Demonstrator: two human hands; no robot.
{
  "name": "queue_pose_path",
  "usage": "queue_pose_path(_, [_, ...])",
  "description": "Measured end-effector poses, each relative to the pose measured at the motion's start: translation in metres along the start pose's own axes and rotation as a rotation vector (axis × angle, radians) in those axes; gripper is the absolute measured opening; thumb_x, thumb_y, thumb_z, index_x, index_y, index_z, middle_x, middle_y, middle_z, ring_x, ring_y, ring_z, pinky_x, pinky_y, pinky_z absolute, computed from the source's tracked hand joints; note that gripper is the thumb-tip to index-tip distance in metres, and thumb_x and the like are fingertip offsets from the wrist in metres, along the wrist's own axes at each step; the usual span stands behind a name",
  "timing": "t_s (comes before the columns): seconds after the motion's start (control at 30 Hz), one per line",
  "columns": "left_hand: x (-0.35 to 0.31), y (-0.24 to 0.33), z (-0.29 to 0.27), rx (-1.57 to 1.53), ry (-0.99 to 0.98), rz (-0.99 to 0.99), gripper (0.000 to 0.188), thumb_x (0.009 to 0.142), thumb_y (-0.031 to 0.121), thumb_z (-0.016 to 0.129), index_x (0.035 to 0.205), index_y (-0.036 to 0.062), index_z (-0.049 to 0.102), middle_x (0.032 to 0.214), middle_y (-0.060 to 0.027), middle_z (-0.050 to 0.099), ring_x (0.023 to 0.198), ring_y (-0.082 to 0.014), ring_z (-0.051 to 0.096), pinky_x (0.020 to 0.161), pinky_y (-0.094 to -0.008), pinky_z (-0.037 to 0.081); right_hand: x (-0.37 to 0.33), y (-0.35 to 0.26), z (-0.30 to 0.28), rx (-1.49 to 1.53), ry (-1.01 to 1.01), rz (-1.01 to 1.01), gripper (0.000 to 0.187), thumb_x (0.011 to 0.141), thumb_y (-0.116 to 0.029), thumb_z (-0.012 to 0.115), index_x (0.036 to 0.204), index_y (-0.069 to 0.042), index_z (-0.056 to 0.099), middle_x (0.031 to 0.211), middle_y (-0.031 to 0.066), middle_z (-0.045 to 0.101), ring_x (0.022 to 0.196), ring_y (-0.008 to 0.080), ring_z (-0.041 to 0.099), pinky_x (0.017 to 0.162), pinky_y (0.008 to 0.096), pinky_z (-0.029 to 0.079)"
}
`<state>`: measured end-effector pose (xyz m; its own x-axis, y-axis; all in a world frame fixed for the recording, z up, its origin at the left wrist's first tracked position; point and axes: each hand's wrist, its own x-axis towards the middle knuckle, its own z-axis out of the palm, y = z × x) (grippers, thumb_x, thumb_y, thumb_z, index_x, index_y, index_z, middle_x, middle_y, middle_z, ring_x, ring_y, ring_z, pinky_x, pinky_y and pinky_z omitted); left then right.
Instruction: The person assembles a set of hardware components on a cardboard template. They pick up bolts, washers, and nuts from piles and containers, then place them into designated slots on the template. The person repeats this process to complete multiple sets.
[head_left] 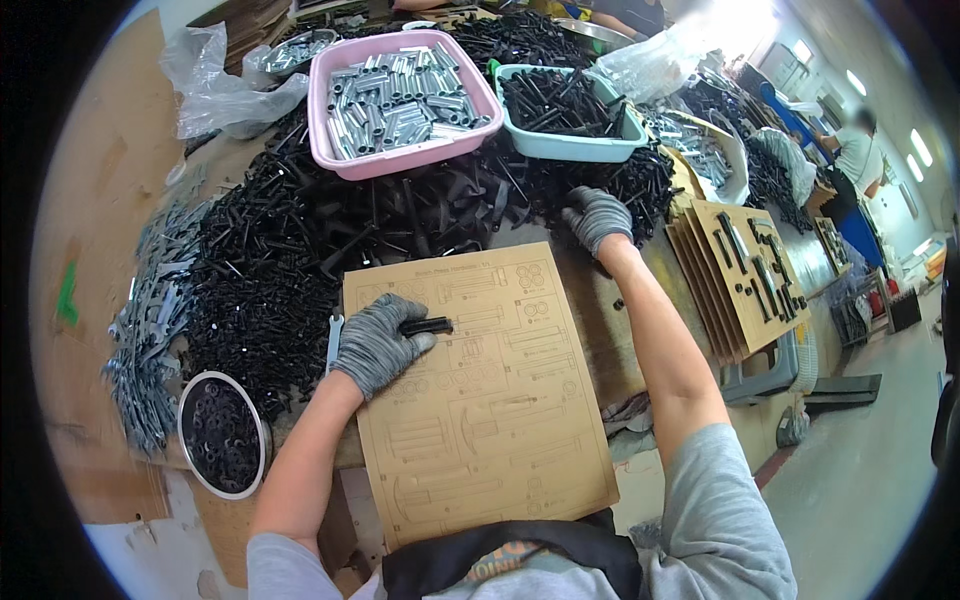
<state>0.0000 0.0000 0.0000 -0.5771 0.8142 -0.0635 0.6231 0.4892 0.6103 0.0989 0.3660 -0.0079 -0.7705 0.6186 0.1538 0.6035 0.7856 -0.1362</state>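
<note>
A brown cardboard sheet [480, 400] printed with outlines of hardware lies in front of me. Over its upper left part is my left hand [380, 345], in a grey glove, with fingers closed around black bolts [428, 326] whose ends stick out to the right. A silver open-end wrench [335, 338] shows beside that hand; whether the hand touches it is hidden. My right hand [602, 218], also gloved in grey, reaches past the sheet to the pile of black bolts [640, 185]. Its fingers are curled together, and what they hold is hidden.
Behind the black hardware stand a pink tub [410, 165] of silver sleeves and a light blue tub [575, 148] of black bolts. Silver wrenches [150, 320] lie at left, above a round bowl [265, 440] of small black parts. Filled cardboard sheets [735, 330] are stacked right. Another person [858, 155] is farther off.
</note>
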Motion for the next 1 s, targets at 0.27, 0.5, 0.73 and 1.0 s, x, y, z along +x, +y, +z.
queue_pose_path(0.27, [-0.002,-0.003,0.009,-0.014,0.094,0.042,0.037,0.073,0.025,0.077,0.102,0.0046,0.066,0.095,-0.0096,0.066,0.081,-0.0212,0.064,0.076,-0.031,0.052,0.025,-0.006,0.029,-0.206,-0.038,0.026,0.029,0.074,-0.031,0.068,0.096,-0.012,0.065,0.092,0.0161,0.068,0.09,0.035,0.064,0.075,0.0456,0.052])
queue_pose_path(0.5, [-0.009,-0.004,0.012,-0.064,0.123,-0.028,0.034,0.078,0.025,0.074,0.105,0.0055,0.066,0.098,-0.0087,0.066,0.087,-0.0203,0.064,0.081,-0.0308,0.051,-0.005,-0.031,0.018,-0.15,0.045,-0.001,0.038,0.076,-0.039,0.067,0.102,-0.011,0.061,0.094,0.0162,0.065,0.088,0.0361,0.064,0.072,0.0463,0.051])
queue_pose_path(0.73, [-0.008,0.0,0.009,-0.112,0.147,-0.063,0.034,0.08,0.03,0.072,0.105,0.0072,0.067,0.099,-0.0116,0.068,0.089,-0.0233,0.066,0.083,-0.0319,0.052,0.0,-0.034,0.039,-0.151,0.156,0.06,0.033,0.078,-0.037,0.065,0.097,-0.011,0.06,0.095,0.0151,0.062,0.085,0.0338,0.064,0.068,0.0466,0.051])
queue_pose_path(1.0, [-0.004,0.0,0.012,-0.114,0.218,-0.022,0.031,0.081,0.029,0.071,0.104,0.0082,0.068,0.095,-0.0087,0.068,0.083,-0.0197,0.065,0.078,-0.0302,0.051,-0.009,-0.012,0.022,0.086,0.298,0.094,0.029,0.078,-0.033,0.061,0.096,-0.013,0.07,0.094,0.0132,0.067,0.087,0.0326,0.063,0.077,0.0431,0.05])
